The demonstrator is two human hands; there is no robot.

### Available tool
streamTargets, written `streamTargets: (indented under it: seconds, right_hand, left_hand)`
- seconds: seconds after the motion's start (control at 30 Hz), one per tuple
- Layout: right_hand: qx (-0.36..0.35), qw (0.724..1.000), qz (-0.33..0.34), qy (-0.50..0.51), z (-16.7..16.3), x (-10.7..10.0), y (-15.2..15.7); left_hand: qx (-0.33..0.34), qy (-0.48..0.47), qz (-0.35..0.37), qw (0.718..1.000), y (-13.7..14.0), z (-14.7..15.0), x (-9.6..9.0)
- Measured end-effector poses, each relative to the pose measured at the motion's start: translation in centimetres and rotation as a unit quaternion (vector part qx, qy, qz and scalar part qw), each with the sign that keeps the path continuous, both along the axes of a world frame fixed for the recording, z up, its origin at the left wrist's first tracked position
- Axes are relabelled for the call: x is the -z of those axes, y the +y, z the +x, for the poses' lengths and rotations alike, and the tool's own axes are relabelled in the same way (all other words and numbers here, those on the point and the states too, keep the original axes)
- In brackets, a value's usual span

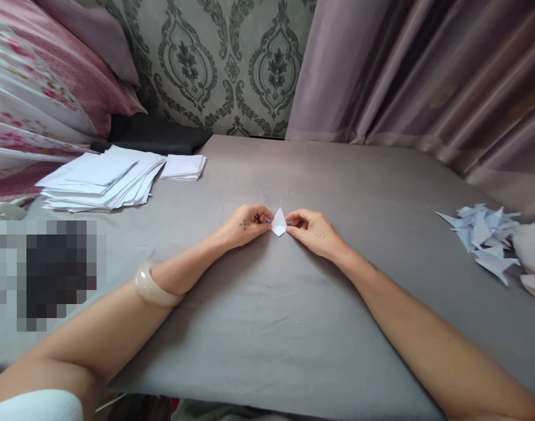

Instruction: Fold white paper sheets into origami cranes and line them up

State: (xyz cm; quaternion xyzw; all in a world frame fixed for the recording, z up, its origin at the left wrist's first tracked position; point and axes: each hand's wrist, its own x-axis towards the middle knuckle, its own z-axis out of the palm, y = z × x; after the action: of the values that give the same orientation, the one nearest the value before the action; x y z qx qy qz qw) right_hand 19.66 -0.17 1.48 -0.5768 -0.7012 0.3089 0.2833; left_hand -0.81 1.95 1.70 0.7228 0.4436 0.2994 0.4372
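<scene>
A small piece of folded white paper, kite-shaped with its long point away from me, is held just above the grey cloth in the middle of the view. My left hand pinches its left corner between thumb and fingers. On the other side, my right hand grips the right corner the same way. Both hands are closed at the fingertips, and some of the curled fingers are hidden behind the others.
Large white paper sheets lie in a loose stack at the left, beside a smaller paper stack. Several folded paper shapes are heaped at the right near pale fabric. Curtains border the grey cloth surface.
</scene>
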Motion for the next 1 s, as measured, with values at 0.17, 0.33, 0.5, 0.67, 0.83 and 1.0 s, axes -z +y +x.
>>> streamTargets:
  seconds: [0.17, 0.33, 0.5, 0.67, 0.83, 1.0]
  right_hand:
    - [-0.026, 1.0, 0.005, -0.01, 0.0, -0.2, -0.1]
    - [-0.027, 0.999, 0.012, -0.035, 0.0, -0.2, 0.0]
    - [-0.02, 0.998, 0.016, -0.053, -0.2, -0.5, 0.1]
    - [-0.026, 0.996, -0.083, -0.016, 0.2, -1.5, 0.3]
    - [-0.045, 0.997, -0.051, -0.026, 0.3, -1.6, 0.5]
    - [-0.07, 0.993, 0.047, -0.087, 0.3, -0.7, 0.6]
  left_hand:
    - [0.005, 0.0, -0.036, 0.999, 0.1, 0.0, -0.3]
    - [0.02, 0.025, -0.062, 0.998, 0.1, -0.3, -0.8]
    - [0.024, 0.037, -0.013, 0.999, 0.2, -0.3, -0.5]
    - [0.003, 0.062, 0.086, 0.994, 0.0, 0.1, -0.3]
    - [0.011, 0.127, 0.13, 0.983, -0.3, 0.2, -0.5]
    - [0.036, 0.166, 0.174, 0.97, -0.3, 0.2, -0.5]
